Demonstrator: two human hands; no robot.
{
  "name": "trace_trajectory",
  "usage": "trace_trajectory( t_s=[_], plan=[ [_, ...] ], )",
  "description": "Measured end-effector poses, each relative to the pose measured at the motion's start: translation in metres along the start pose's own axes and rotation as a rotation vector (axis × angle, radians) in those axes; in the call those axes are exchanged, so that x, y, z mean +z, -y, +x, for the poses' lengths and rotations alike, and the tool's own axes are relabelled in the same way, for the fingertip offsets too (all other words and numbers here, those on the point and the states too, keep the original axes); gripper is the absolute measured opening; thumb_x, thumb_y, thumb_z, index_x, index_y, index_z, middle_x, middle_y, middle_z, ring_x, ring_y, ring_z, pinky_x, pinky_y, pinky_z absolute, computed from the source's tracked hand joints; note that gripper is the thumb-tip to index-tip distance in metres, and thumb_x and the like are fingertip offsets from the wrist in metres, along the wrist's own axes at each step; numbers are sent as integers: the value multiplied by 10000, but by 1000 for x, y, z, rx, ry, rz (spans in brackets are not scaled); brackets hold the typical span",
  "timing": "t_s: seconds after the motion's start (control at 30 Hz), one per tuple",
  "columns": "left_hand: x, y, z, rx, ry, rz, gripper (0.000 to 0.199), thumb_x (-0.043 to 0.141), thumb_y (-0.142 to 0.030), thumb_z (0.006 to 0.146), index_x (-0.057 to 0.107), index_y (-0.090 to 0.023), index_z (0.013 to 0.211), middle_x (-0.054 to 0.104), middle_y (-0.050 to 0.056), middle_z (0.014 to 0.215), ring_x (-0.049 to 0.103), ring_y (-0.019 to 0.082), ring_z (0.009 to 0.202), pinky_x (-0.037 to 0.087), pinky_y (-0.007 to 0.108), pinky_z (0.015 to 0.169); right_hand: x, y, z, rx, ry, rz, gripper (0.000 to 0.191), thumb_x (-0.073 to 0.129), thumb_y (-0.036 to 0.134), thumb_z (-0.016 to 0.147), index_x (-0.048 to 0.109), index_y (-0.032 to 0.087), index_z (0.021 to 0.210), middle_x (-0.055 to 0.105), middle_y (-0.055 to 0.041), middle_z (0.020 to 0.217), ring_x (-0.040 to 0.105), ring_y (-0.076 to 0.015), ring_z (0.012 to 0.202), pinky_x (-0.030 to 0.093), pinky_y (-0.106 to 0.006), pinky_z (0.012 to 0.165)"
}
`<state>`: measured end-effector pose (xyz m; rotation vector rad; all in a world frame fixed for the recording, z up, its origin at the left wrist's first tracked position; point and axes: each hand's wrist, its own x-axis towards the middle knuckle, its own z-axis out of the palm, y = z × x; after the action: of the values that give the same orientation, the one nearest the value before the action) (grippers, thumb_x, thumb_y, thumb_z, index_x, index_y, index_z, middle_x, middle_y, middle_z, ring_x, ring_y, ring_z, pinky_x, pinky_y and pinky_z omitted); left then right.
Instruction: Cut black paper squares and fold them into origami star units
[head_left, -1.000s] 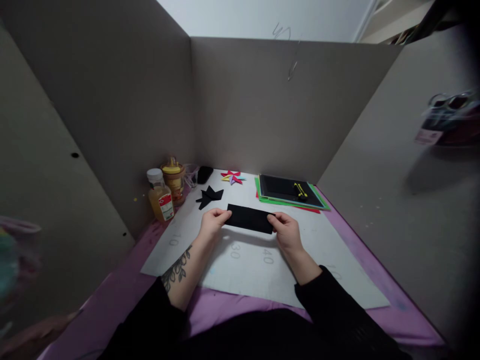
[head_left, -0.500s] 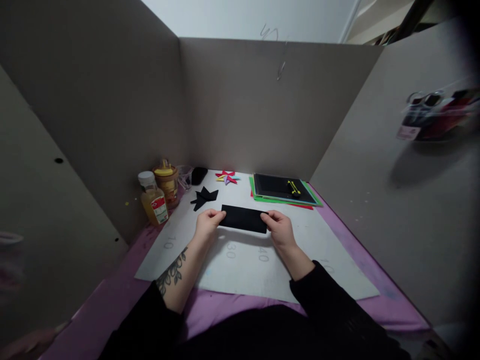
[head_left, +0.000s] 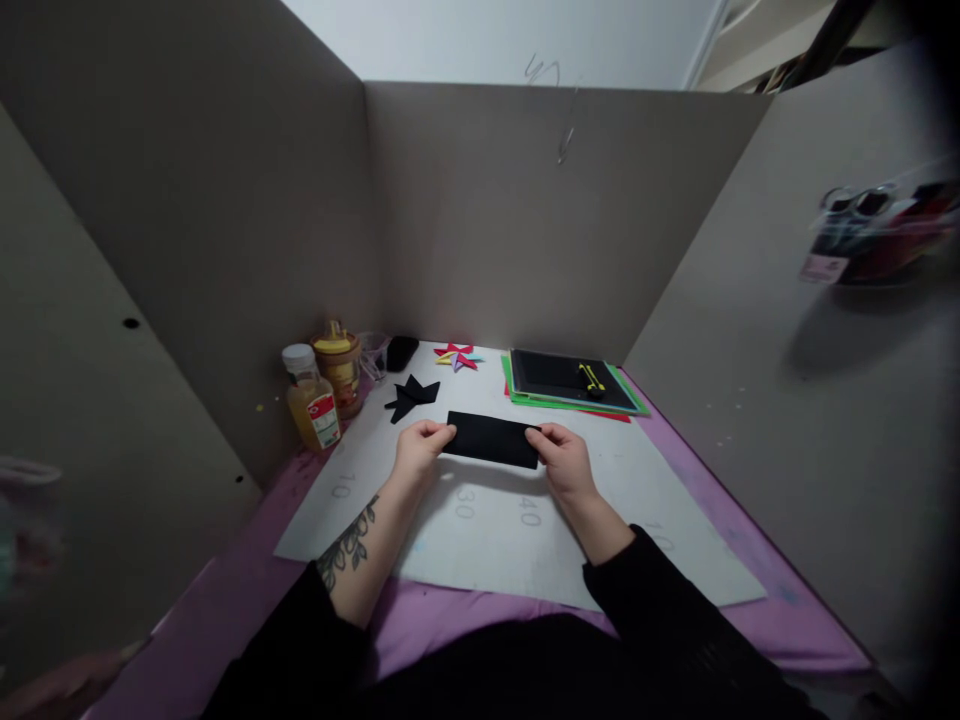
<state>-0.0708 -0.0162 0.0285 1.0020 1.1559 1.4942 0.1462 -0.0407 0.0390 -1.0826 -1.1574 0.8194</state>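
A black rectangle of paper (head_left: 491, 441) is held level above the white board. My left hand (head_left: 421, 450) pinches its left end between thumb and fingers. At the opposite end my right hand (head_left: 561, 458) grips it the same way. Just beyond my left hand lies a folded black paper piece (head_left: 414, 396) with several points. Farther back sits a multicoloured folded paper star (head_left: 458, 357). A stack of coloured paper sheets (head_left: 551, 380), black on top, is beyond my right hand, with a yellow and black cutter (head_left: 591, 379) on it.
On the left stand a juice bottle (head_left: 311, 400), a brown and yellow container (head_left: 339, 370) and a clear cup (head_left: 373, 352). A black object (head_left: 402, 352) is beside them. Grey panels (head_left: 510, 220) enclose the table; a pouch of tools (head_left: 874, 235) hangs on the right one.
The whole view has shifted slightly, so everything appears a little farther right and lower. Both hands keep the same hold on the black paper.
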Motion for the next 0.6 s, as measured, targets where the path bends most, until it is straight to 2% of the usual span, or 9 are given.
trace_trajectory(
  t_s=[0.27,0.6],
  plan=[
    [1,-3,-2,-3,-9,2,270,767,-334,548,557,-165,540,479,-48,454,443,91,460,314,217,476,-1,-4,1,6,-5,15,290,715,359,679,535,168,557,397,67,484,319,-78,479,246,-235,474],
    [1,-2,-2,-29,9,-20,291,758,-335,569,524,-165,532,413,-78,410,341,58,415,249,208,455,-1,-2,1,14,-5,19,304,716,374,668,527,170,546,400,70,481,320,-78,477,248,-235,473]
  ],
)
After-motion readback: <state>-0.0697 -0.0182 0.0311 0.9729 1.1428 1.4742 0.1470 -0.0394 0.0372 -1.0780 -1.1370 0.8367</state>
